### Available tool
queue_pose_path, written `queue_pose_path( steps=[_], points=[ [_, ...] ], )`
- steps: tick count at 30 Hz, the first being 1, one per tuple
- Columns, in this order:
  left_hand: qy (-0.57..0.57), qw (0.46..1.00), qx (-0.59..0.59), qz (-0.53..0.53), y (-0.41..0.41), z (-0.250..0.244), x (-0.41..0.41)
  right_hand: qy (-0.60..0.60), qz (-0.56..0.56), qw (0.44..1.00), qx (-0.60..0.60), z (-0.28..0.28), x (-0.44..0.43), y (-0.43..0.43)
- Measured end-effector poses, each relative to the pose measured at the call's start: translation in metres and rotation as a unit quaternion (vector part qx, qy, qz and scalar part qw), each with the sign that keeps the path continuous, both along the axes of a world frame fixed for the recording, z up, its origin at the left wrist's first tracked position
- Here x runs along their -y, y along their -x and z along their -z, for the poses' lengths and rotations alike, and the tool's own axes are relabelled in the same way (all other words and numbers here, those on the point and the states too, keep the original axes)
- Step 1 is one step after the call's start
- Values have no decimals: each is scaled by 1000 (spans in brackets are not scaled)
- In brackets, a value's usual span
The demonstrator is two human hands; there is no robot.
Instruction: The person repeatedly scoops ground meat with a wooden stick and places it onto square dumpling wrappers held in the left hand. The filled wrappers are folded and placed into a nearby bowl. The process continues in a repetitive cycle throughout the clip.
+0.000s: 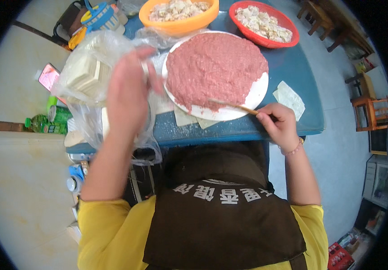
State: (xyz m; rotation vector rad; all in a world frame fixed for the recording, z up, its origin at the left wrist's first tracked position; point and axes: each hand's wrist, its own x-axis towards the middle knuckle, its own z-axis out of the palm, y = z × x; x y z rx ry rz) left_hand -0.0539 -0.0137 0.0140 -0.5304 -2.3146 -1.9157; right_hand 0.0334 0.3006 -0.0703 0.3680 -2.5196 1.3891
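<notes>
A white plate (259,92) before me carries a broad mound of pink minced meat (214,67). My right hand (276,123) grips a thin wooden stick (243,108), whose far end touches the meat at the plate's near edge. My left hand (129,91) is raised and blurred between the plate and a stack of square dough wrappers (87,76) in clear plastic. Something pale shows by its fingers, too blurred to tell whether it is held. A few loose wrappers (184,117) lie partly under the plate. Another pale, folded sheet (290,99) rests right of it.
Behind the plate stand an orange basin (180,24) and a red basket (264,42), both with many filled dumplings. A phone (49,77), a green bottle (45,125) and a blue-lidded jug (101,17) are at left. The blue table (302,71) ends at right; wooden stools (371,111) stand beyond.
</notes>
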Motion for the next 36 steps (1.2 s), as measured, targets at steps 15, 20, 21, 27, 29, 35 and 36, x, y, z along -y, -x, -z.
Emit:
queue_pose_path(
  steps=[15, 20, 21, 27, 29, 35, 36],
  points=[
    [125, 991, -8, 56, 28, -43, -15, 63, -3, 998, 14, 18, -5, 0],
    [268, 901, 71, 334, -73, -13, 32, 91, -16, 996, 20, 18, -3, -1],
    [285, 896, 120, 319, -89, -1, 36, 96, -18, 995, 21, 18, -2, -1],
    [318, 902, 100, 274, -129, 62, 49, 102, -22, 994, 38, 18, -4, -2],
    [326, 900, 72, 279, -134, 73, 42, 111, -22, 993, 37, 19, -4, -2],
    [372, 872, 62, 314, -137, 85, 40, 113, -19, 993, 38, 20, -3, -2],
    [363, 873, 67, 319, -135, 83, 41, 110, -17, 993, 36, 20, -4, -3]
  ],
)
